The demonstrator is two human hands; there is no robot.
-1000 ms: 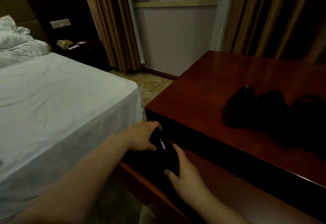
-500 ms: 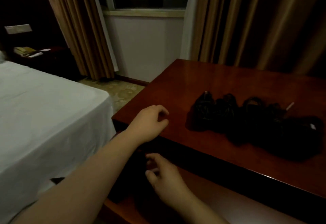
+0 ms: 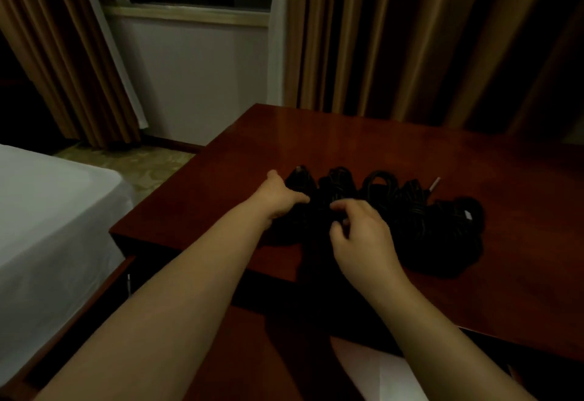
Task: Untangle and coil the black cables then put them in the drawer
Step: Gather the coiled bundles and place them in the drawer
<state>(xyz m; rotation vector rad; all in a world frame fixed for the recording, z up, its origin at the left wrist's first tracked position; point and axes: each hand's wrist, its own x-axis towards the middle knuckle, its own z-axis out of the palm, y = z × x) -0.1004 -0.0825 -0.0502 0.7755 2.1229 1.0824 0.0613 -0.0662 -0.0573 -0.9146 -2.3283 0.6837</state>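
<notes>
Dim room, head view. Black cables (image 3: 420, 214) lie in a bundled heap on the red-brown wooden desk (image 3: 363, 141), towards its near edge. The heap's long axis runs left to right across the desktop, slightly towards the near right; a row of loop ends points away from the person, towards the curtains (image 3: 395, 37). One silver-tipped plug (image 3: 435, 183) sticks out at the far side, tip angled up and to the right.

Left hand (image 3: 279, 200) is on the heap's left end, fingers curled over the cable there (grip itself lost in the dark). Right hand (image 3: 360, 226) hangs just over the middle of the heap, fingers loosely bent; whether they touch the cable I cannot tell. Hands close together, not touching.

Open drawer (image 3: 252, 353) below the desk's near edge, a white sheet (image 3: 376, 372) inside. White bed (image 3: 47, 217) to the left.
</notes>
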